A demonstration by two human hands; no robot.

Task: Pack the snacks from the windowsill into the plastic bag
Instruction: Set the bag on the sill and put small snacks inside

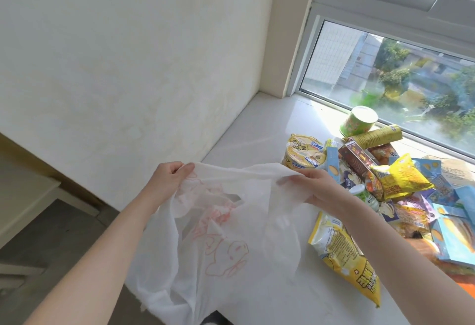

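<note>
A thin white plastic bag (pixel 218 247) with red print hangs over the front edge of the windowsill (pixel 257 131). My left hand (pixel 168 179) pinches its left top edge. My right hand (pixel 321 188) grips the right top edge, and the bag's mouth is stretched between them. To the right lies a heap of snacks: a yellow noodle bowl (pixel 304 153), a green cup (pixel 358 120), a gold tube (pixel 376 135), a brown box (pixel 358 160), a yellow chip bag (pixel 402 176), a long yellow packet (pixel 347 255) and blue boxes (pixel 449 237).
The window glass and its frame (pixel 385 116) run along the far side of the sill. A white wall (pixel 128 67) closes the left end. Left and below the sill are a floor and a pale ledge (pixel 30 196).
</note>
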